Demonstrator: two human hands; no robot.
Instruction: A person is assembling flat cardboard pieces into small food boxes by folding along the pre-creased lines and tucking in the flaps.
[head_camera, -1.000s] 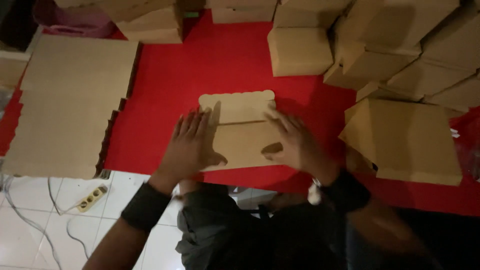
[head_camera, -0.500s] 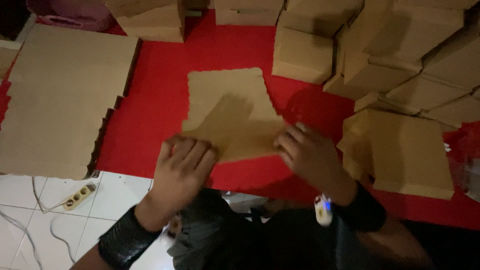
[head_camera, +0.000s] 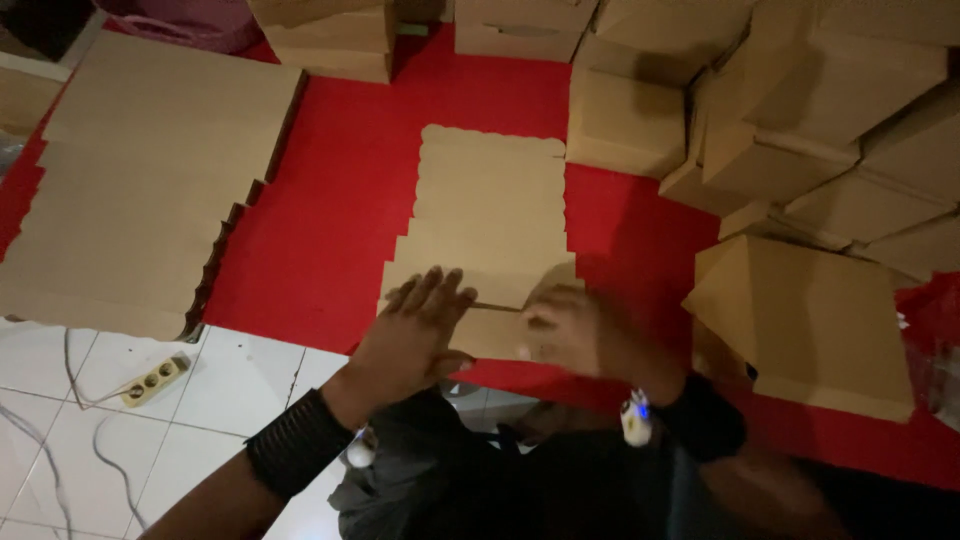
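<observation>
left hand (head_camera: 415, 335): flat, fingers spread on unfolded cardboard box blank (head_camera: 490, 225) | right hand (head_camera: 565, 330): grip clamped on blank's near flap | red mat (head_camera: 330, 200) beneath | folded boxes (head_camera: 800, 130) right

Both hands are on a flat scalloped-edge cardboard blank (head_camera: 490, 225) lying on the red mat (head_camera: 330, 200). The left hand (head_camera: 415, 335) presses flat on its near edge, and the blurry right hand (head_camera: 570, 330) grips the near flap. Stack of flat blanks (head_camera: 140, 170) on the left, folded boxes (head_camera: 800, 130) piled on the right.

Stack of flat cardboard sheets (head_camera: 140, 190), folded boxes (head_camera: 800, 130), power strip (head_camera: 152, 380), red mat (head_camera: 330, 220).
</observation>
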